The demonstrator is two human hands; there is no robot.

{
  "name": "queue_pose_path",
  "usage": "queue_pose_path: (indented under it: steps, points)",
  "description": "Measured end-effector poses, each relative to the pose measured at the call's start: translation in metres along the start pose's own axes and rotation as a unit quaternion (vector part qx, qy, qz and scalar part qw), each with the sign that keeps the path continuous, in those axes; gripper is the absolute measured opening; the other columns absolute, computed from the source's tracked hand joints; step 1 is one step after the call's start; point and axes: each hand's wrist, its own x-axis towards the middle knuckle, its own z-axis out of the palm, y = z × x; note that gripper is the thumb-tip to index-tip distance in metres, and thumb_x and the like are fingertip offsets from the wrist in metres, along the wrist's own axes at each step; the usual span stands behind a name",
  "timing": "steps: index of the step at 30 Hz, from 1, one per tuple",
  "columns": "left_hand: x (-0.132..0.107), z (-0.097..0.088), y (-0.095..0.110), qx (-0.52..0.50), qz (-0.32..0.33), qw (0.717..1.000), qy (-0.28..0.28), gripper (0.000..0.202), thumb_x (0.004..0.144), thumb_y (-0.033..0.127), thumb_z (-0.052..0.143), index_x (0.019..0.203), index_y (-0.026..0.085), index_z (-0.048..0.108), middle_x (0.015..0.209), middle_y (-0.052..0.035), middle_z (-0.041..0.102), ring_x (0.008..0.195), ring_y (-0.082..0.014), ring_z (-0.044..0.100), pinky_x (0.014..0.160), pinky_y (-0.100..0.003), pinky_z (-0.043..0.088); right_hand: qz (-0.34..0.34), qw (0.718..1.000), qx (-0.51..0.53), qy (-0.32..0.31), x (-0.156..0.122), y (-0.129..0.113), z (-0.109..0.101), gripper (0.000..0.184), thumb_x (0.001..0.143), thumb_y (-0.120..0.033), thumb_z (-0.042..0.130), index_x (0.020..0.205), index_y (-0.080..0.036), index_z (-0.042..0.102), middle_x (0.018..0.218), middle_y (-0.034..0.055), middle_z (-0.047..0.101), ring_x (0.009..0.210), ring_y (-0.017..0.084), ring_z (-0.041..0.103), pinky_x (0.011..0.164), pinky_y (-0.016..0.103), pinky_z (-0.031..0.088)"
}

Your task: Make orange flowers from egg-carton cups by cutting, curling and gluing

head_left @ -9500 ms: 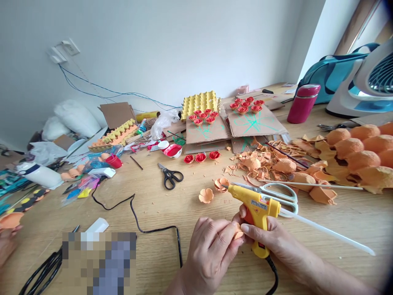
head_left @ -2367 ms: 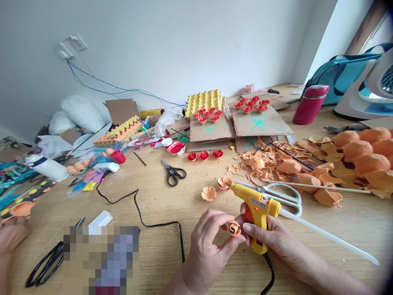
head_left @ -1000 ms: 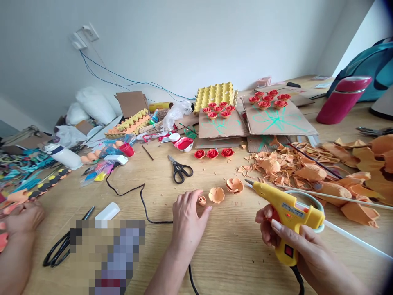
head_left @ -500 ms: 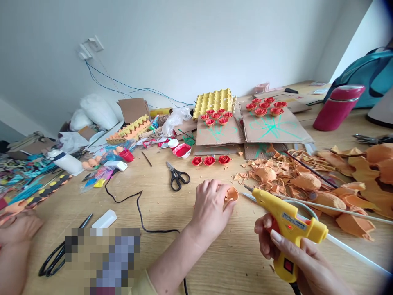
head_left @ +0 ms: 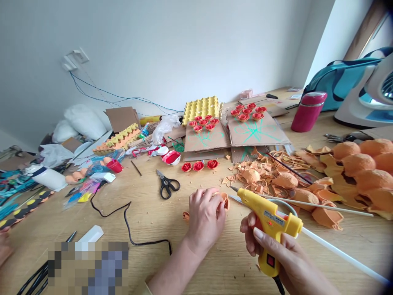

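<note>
My left hand (head_left: 205, 213) rests on the wooden table with its fingers curled over an orange paper flower (head_left: 225, 200), which shows only at its right edge. A small rolled orange bud (head_left: 186, 216) lies on the table just left of that hand. My right hand (head_left: 272, 250) grips the handle of a yellow glue gun (head_left: 267, 219) with a white glue stick trailing to the right. Its nozzle points left towards the flower, a short way off. White-handled scissors lie partly hidden behind the gun.
Orange egg-carton scraps (head_left: 273, 176) and orange egg trays (head_left: 362, 164) fill the right side. Black scissors (head_left: 166, 185), three red paper roses (head_left: 198, 165), cardboard sheets with red flowers (head_left: 254, 127), a yellow egg tray (head_left: 201, 106), a magenta flask (head_left: 308, 111) and a black cord (head_left: 129, 229) lie around. Clutter fills the left.
My left hand put the rolled bud down on the table, reached to the loose orange flowers and closed over one. The glue gun drifted a little towards me.
</note>
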Motion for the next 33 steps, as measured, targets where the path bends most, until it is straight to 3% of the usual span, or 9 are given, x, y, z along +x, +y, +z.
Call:
queue_pose_path:
  steps: [12,19,22,28,33]
  points:
    - [-0.019,-0.001,-0.001,-0.151,-0.007,0.985,0.087,0.016,0.094,0.007,0.054,0.090,0.021,0.061,0.106,-0.0074,0.069,0.103,-0.0226,0.065,0.090,-0.037,0.051,0.005,1.000,-0.006,0.030,0.002,-0.003,-0.001,0.036,0.087,-0.059,0.070,0.098,-0.025,0.068,0.075,-0.0009,0.061,0.069,0.015,0.050,0.063,0.026,0.038]
    - [-0.031,-0.002,0.007,-0.175,0.010,0.979,0.103,0.017,0.095,0.005,0.054,0.095,0.021,0.062,0.105,-0.0067,0.068,0.101,-0.0206,0.065,0.091,-0.036,0.052,-0.016,0.995,0.026,0.098,0.012,-0.001,0.002,0.038,0.076,-0.055,0.083,0.086,-0.023,0.065,0.080,0.0000,0.066,0.063,0.012,0.053,0.061,0.025,0.044]
    - [-0.035,-0.003,0.011,-0.172,0.047,0.978,0.110,0.019,0.094,0.003,0.054,0.096,0.020,0.062,0.106,-0.0074,0.067,0.101,-0.0202,0.063,0.093,-0.037,0.052,-0.023,0.994,0.011,0.110,0.016,0.001,0.004,0.040,0.074,-0.055,0.084,0.083,-0.022,0.064,0.073,-0.0004,0.065,0.062,0.013,0.053,0.060,0.025,0.044]
    - [-0.040,-0.003,0.015,-0.128,0.182,0.971,0.089,0.025,0.088,-0.002,0.056,0.101,0.017,0.065,0.121,-0.0116,0.063,0.120,-0.0251,0.057,0.104,-0.040,0.051,-0.005,0.989,-0.037,0.141,0.019,0.010,0.004,0.046,0.068,-0.059,0.084,0.081,-0.020,0.065,0.065,-0.0008,0.061,0.060,0.017,0.055,0.057,0.029,0.046]
    - [-0.043,0.003,0.015,-0.178,0.163,0.967,0.075,0.026,0.090,0.001,0.058,0.109,0.018,0.062,0.136,-0.0151,0.054,0.124,-0.0254,0.057,0.104,-0.041,0.054,-0.032,0.980,-0.079,0.179,0.022,0.011,0.001,0.045,0.067,-0.059,0.084,0.079,-0.022,0.063,0.067,-0.0006,0.062,0.060,0.019,0.058,0.057,0.031,0.050]
